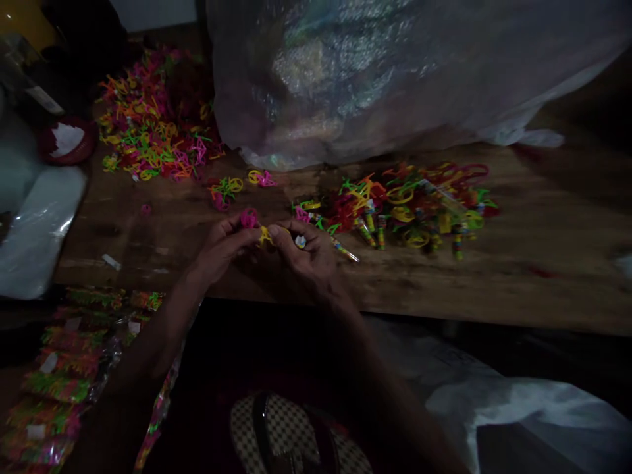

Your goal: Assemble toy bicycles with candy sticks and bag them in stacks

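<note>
Over the front part of the wooden bench, both hands meet around small plastic pieces. My left hand (222, 247) is closed, with a pink plastic piece (249, 218) at its fingertips. Between the two hands shows a yellow plastic piece (266, 235), which my right hand (306, 253) pinches. A small whitish-blue end of something (301, 241) pokes out from the right hand's fingers. Just beyond the hands lie a few loose pieces, among them a green and yellow cluster (226, 189) and a pink and yellow one (265, 178). The exact kind of these pieces is too dim to tell.
A big heap of colourful plastic pieces (158, 125) lies back left. Right of the hands is a mixed pile (409, 204) with small patterned tubes. A large translucent bag (365, 85) stands behind. Filled packets (59, 382) hang at lower left; clear bags (44, 224) lie above them.
</note>
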`<state>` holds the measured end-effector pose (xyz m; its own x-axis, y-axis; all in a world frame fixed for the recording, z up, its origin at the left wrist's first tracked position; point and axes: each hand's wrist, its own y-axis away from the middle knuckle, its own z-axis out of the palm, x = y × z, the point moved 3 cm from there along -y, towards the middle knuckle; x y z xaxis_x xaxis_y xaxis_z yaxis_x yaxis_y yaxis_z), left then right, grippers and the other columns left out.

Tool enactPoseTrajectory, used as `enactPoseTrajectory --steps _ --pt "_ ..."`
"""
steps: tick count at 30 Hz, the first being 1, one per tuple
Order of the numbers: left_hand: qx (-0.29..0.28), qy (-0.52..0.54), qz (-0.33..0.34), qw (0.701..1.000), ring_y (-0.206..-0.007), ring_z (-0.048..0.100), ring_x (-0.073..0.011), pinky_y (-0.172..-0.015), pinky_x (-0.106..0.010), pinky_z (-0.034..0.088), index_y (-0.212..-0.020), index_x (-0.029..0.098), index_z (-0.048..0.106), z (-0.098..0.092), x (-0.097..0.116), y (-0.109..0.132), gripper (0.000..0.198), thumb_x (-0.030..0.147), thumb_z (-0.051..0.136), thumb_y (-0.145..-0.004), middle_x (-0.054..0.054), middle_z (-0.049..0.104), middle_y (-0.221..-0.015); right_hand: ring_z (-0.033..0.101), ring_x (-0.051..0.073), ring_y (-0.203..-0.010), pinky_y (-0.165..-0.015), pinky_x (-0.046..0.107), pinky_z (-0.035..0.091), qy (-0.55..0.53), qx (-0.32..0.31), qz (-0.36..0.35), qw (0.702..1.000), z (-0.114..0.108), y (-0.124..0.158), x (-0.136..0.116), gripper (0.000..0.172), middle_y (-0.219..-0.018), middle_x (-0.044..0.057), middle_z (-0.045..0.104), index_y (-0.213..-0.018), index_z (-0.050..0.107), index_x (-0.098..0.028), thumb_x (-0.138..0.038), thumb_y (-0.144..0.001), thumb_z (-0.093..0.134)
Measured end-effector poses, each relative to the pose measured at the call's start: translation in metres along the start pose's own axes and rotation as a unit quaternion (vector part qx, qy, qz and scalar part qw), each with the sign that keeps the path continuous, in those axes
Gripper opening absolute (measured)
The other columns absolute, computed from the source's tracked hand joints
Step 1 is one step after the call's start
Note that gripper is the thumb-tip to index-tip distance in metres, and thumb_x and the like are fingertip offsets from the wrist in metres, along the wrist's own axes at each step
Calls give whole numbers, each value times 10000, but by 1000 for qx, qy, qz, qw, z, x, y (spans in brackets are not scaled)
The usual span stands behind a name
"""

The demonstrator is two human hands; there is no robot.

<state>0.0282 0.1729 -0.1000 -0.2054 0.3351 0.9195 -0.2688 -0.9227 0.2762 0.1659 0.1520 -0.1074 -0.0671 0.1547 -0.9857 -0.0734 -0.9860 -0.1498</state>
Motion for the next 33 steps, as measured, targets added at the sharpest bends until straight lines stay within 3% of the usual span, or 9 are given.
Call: enactPoseTrajectory --steps 2,5,8,12,14,18,23,29,33 --pt "48 66 26 996 -594 613 -77 -590 -183 500 -753 150 638 6 -7 2 307 259 850 -559 36 665 -691 496 103 -554 -539 238 428 -24 60 -13 998 6 4 4 396 -623 -9 587 -680 635 -175 -549 -784 718" --pt "128 151 73 978 -632 630 -73 -650 -176 496 -712 148 644 15 -20 7 295 282 859 -562 41 678 -681 525 113 -579 -573 252 448 -28 99 -36 994 14 7 11 350 -655 -4 612 -740 651 -177 -514 -828 681" --pt "149 174 102 968 -683 668 -104 -672 -198 511 -767 145 661 23 -29 9 264 306 824 -635 26 699 -716 609 148 -699 -667 282 492 44 73 -87 992 13 9 11 314 -779 34 676 -842 668 -177 -472 -910 583" --pt "186 153 88 967 -670 695 -122 -671 -216 539 -768 155 597 12 -24 3 237 254 787 -664 34 683 -704 644 193 -859 -798 334 516 184 30 -126 974 -7 16 7 358 -966 94 690 -1058 643 -168 -475 -973 481" --pt "160 129 50 977 -589 687 -127 -588 -218 539 -817 169 574 5 -19 -1 289 273 795 -665 48 667 -689 631 192 -771 -730 327 506 240 24 -101 965 -20 17 8 413 -905 84 685 -1098 627 -181 -535 -983 448" --pt "55 99 3 994 -450 628 -130 -421 -226 506 -862 165 570 0 -16 -5 402 332 849 -625 47 666 -686 588 188 -680 -661 315 468 293 7 -71 953 -32 15 12 498 -802 69 659 -1062 619 -185 -650 -928 505" --pt "27 103 -28 994 -453 609 -101 -410 -197 505 -850 141 616 -1 -23 -5 415 336 884 -600 36 673 -678 624 160 -757 -701 288 481 193 -50 -64 978 -36 8 12 402 -863 52 691 -956 644 -186 -565 -962 508" --pt "-6 79 -50 996 -491 603 -95 -425 -200 518 -856 128 687 9 -34 -1 415 370 893 -590 15 686 -694 680 175 -896 -811 304 537 9 -21 -33 999 -40 11 13 291 -963 27 737 -963 711 -218 -485 -847 721" --pt "5 103 -67 992 -528 607 -91 -433 -184 505 -809 135 696 17 -37 2 372 350 889 -575 19 679 -688 682 168 -896 -835 307 535 -18 -27 -20 999 -41 15 16 246 -958 18 742 -927 716 -224 -454 -841 734"
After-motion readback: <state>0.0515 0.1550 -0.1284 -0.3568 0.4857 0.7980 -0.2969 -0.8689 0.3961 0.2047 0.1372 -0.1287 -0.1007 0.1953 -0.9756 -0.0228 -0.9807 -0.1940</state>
